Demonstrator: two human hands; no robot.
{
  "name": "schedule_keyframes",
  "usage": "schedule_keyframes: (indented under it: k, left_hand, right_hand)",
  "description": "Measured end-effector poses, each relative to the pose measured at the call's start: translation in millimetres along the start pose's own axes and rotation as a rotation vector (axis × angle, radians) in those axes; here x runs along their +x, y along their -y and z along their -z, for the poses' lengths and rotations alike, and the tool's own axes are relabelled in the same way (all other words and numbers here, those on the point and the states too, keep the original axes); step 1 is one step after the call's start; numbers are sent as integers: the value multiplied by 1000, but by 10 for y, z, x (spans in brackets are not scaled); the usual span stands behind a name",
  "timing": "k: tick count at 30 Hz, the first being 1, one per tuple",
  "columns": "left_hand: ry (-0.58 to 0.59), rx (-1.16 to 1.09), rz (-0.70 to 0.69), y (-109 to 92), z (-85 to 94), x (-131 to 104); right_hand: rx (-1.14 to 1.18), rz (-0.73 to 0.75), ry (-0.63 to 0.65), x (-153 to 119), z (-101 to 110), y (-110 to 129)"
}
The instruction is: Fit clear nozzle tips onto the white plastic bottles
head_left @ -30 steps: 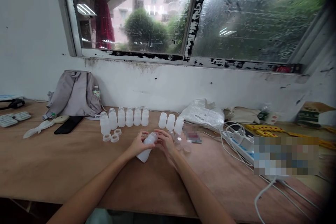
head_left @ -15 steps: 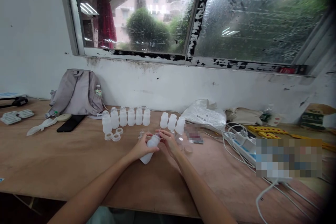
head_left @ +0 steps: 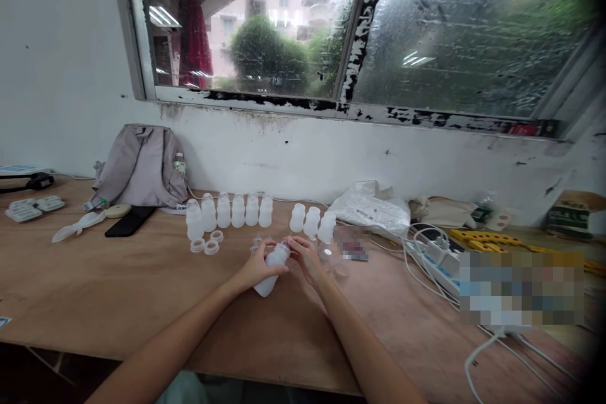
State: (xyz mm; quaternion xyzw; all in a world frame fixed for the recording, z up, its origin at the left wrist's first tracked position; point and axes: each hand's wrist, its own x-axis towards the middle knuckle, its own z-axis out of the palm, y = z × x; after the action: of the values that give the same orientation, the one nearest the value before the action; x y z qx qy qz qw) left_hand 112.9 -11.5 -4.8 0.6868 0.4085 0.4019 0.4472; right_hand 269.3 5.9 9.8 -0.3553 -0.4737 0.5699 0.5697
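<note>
Tilted over the table, a frosted white baby bottle [head_left: 273, 271] is wrapped by my left hand [head_left: 255, 267] around its body. The fingertips of my right hand [head_left: 305, 257] are closed at the bottle's top, on what looks like its nipple, partly hidden by the fingers. Small clear pieces [head_left: 256, 243] lie just behind my left hand. Several capped bottles [head_left: 237, 209] stand in a row at the back left, with three white collar rings [head_left: 211, 247] in front of them. Three open-topped bottles [head_left: 311, 221] stand behind my right hand.
Clear caps [head_left: 340, 271] lie right of my right hand. A plastic bag [head_left: 372, 207] is by the wall, and a power strip [head_left: 438, 265] with white cables is on the right. On the left are a grey backpack [head_left: 137, 167] and a black phone [head_left: 130, 221].
The view has shifted slightly. Both hands stay on the baby bottle in nearly the same pose, with only slight finger movement at its top.
</note>
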Motion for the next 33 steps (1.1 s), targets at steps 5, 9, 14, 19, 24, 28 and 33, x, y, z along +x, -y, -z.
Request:
schedule_keyframes:
  k: [5,9,14,19,24,28,33]
  left_hand:
    - [13,-54,-3,30,-4,16]
    - [27,-127,22,63,-8,34]
    - [69,-266,67,33,-17,11]
    - [71,-414,150,30,-31,2]
    - [46,-488,219,43,-28,15]
    - [39,-425,194,16,-47,1]
    - [39,-276,182,1,-106,-19]
  right_hand:
    - [25,2,20,-9,-3,11]
    - [52,-6,41,-18,-7,19]
    - [107,-28,80,-17,-8,24]
    - [153,-35,129,-18,5,41]
    - [164,-44,165,-35,4,73]
    - [149,-24,157,-34,8,70]
    - [136,-12,142,-2,41,35]
